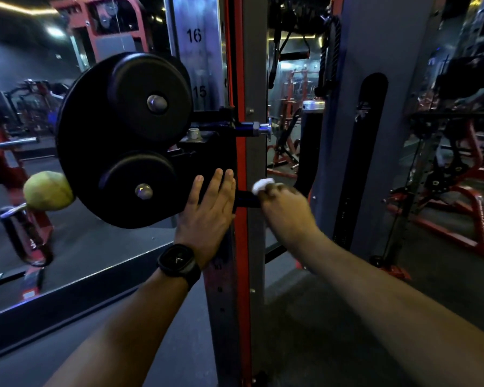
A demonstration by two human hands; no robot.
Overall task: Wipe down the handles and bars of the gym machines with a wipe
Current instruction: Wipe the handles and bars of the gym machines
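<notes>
A: Item one, wipe (pixel 263 185)?
B: White, crumpled small. Held in the right hand (pixel 285 208), fingers curled over it, pressed on a short black bar (pixel 246 199) jutting from the grey-and-red upright (pixel 256 79).
A: Left hand (pixel 207 213)?
B: Fingers straight, close together, flat against the black pulley housing (pixel 123 135). Black watch (pixel 179 261) on the wrist.
A: Room?
B: Dim gym, dark grey floor (pixel 305 317), red-framed machines (pixel 458 219) behind.
</notes>
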